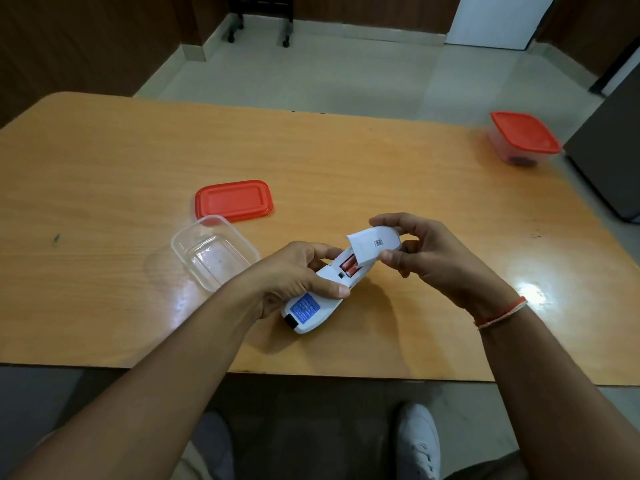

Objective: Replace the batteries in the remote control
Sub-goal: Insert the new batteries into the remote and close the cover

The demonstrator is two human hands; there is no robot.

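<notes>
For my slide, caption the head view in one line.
Left hand grips the white remote, right hand pinches its battery cover, orange batteries exposed.

**One head-worn view, looking forward and down**

A single wide-angle camera is looking down from the person's head, facing forward across the wooden table toward the floor at twelve o'clock. It is sitting close above the forearms — they are entering from five and seven o'clock — and straight lines are bowing at the frame's edges. No second view is sharing the scene.
</notes>
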